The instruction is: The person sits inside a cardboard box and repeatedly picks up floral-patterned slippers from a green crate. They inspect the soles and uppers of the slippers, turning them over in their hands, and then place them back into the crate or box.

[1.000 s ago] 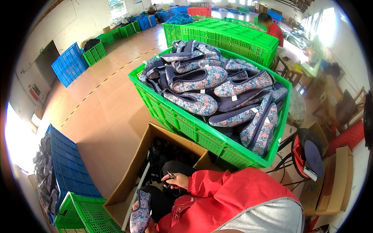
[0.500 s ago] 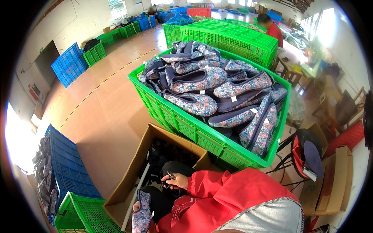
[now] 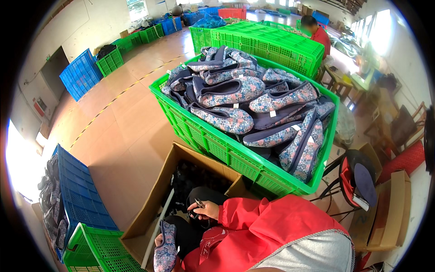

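At the lower edge, my left hand (image 3: pixel 158 240) is closed on a floral fabric slipper (image 3: pixel 165 247) with a dark lining, held over my lap. My right hand (image 3: pixel 209 210) is wrapped round a pair of small dark scissors (image 3: pixel 199 203), whose pointed metal tips stick out past the fingers; their handles are partly hidden. Beneath both hands an open cardboard box (image 3: pixel 156 183) holds dark scraps, with a white bar (image 3: pixel 156 231) slanting across it. Ahead stands a green crate (image 3: pixel 217 154) heaped with matching floral slippers (image 3: pixel 233 93).
At the left, a blue crate (image 3: pixel 84 195) filled with dark shoes stands beside another green crate (image 3: pixel 104 254). A stool (image 3: pixel 349 181) and cardboard (image 3: pixel 385 213) are at the right. Behind the heap are more green crates (image 3: pixel 272 45) and a person in red (image 3: pixel 321 40).
My right hand and the scissors have shifted very slightly. The slipper stays in my left hand, and the heap in the crate is the same.
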